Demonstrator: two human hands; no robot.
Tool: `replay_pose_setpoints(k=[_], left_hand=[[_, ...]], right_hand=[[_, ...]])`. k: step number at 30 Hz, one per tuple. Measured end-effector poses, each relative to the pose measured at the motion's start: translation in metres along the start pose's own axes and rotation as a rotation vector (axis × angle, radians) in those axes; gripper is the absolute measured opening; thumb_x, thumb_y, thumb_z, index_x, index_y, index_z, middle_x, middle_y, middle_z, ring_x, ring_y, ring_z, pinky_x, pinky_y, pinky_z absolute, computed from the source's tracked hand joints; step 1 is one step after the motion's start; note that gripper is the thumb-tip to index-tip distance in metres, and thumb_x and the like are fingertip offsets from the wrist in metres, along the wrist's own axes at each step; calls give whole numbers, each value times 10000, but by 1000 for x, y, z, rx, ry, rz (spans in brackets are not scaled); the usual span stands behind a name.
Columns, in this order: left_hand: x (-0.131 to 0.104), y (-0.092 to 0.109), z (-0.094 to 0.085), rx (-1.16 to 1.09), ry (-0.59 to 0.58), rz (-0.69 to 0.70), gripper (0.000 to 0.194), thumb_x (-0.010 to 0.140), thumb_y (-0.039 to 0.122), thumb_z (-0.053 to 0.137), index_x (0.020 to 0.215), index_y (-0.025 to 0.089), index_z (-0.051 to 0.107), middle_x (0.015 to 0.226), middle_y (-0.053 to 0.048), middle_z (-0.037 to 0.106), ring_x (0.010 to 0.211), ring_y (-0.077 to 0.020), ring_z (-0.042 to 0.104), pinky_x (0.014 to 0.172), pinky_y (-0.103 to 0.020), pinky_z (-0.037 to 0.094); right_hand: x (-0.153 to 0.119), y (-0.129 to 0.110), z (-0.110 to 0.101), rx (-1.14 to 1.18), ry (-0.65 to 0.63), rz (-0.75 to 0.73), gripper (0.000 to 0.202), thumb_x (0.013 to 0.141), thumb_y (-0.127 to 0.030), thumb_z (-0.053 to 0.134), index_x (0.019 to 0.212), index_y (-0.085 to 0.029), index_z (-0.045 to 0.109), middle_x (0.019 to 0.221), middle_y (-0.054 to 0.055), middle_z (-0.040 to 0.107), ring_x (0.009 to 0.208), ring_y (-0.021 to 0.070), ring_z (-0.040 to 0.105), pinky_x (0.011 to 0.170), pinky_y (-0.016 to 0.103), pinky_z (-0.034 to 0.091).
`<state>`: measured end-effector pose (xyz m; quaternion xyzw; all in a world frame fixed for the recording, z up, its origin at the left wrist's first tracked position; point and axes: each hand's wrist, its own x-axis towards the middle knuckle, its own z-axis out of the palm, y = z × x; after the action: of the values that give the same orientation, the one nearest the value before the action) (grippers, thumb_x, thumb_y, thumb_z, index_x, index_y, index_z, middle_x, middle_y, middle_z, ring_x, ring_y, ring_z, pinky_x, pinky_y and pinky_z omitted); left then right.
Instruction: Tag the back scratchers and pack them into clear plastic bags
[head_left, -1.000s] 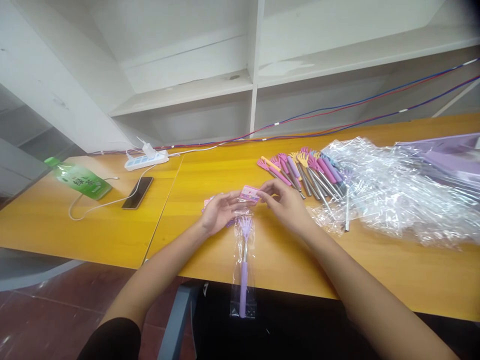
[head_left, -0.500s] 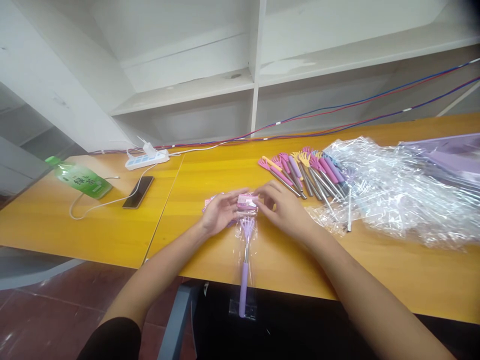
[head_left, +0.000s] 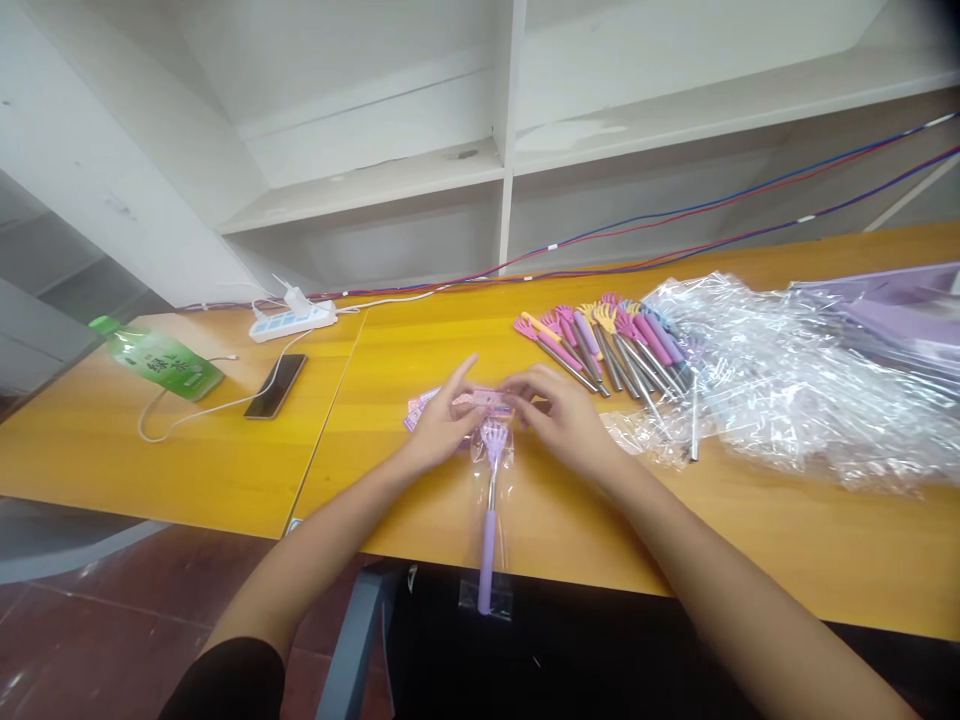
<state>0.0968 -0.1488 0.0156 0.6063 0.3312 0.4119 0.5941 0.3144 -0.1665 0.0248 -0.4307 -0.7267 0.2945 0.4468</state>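
A purple back scratcher [head_left: 487, 540] lies in a clear plastic bag [head_left: 504, 500], its claw end away from me and its handle past the table's front edge. At the bag's top is a pink card [head_left: 489, 398]. My left hand [head_left: 442, 425] has its thumb pressed on the card's left part, with the index finger raised; its other fingers are mostly hidden. On the right side, my right hand [head_left: 551, 405] pinches the card's edge between thumb and fingers. More pink printed cards [head_left: 418, 405] lie on the table, partly beneath my left hand.
Several colourful back scratchers [head_left: 607, 340] are piled beyond my right hand. Clear plastic bags [head_left: 795, 390] heap up at the right, by a purple bin [head_left: 900, 300]. Leftward are a phone [head_left: 276, 386], a green bottle [head_left: 161, 360] and a power strip [head_left: 292, 318]; cables run along the back.
My left thumb has come down onto the card and the index finger has lifted. The bagged back scratcher has shifted slightly away from me. My right hand has moved little.
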Motion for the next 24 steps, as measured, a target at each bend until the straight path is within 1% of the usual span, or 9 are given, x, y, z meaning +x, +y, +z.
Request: replay_pose_setpoints(k=[2,4,5,8,10,13,17,20,24], left_hand=[[1,0,-2,36,8,-78,755,918,374,766,1601,330,450,1192,-71,704,813,-122,700,642,-199,510],[2,1,-4,64,11,-103,637,931,395,746,1529,295,551,1059,-49,721,734,-108,663,609,-199,480],[3,2,-4,73,16,-79,566,933,392,743,1471,280,608,1068,-54,730,763,-116,670,644,-210,498],[4,3,-4,90,34,30,364,934,358,735,1277,240,725,1240,-86,732,1037,-177,702,869,-267,547],[3,4,-4,92,33,44,291,937,358,727,1197,228,744,1251,-82,728,1040,-174,701,871,-268,547],[2,1,-3,70,41,-4,273,936,411,732,1127,216,725,1101,-53,731,796,-116,679,687,-227,521],[0,-2,1,60,93,-1,326,870,445,811,947,180,639,943,-30,702,757,-125,693,687,-238,543],[-2,-1,4,58,128,-18,369,862,444,825,955,198,565,914,-9,691,706,-112,686,666,-230,544],[-4,3,6,87,145,-23,417,851,454,832,983,221,512,904,12,676,661,-95,665,632,-208,522]], right_hand=[[0,-1,0,-6,31,-43,206,1025,-264,557,1101,-251,748,1010,77,654,882,213,673,750,367,570],[0,-3,-1,-44,22,-82,272,1009,-190,518,1066,-255,775,1021,79,648,905,215,669,770,370,560],[0,-4,-1,-67,5,-93,304,992,-154,503,1053,-255,783,1023,77,650,914,214,667,780,369,553],[0,-7,-3,-91,-37,-86,350,947,-95,485,1032,-247,788,1026,66,659,893,194,663,782,347,541],[0,-10,-3,-81,-43,-75,327,950,-108,488,1015,-241,780,1022,62,661,877,185,660,772,333,540],[0,-13,-2,-75,-49,-70,248,984,-176,507,979,-235,748,1010,64,659,881,186,659,765,325,542],[-3,-12,3,-20,-69,23,76,993,-304,599,986,-234,624,943,43,661,802,180,662,720,326,533],[-5,-9,9,73,-57,137,243,967,-409,671,1027,-250,498,889,12,652,712,171,644,673,327,525],[-6,-8,13,149,-38,161,335,947,-443,691,1058,-261,432,918,8,635,712,168,634,656,323,511]])
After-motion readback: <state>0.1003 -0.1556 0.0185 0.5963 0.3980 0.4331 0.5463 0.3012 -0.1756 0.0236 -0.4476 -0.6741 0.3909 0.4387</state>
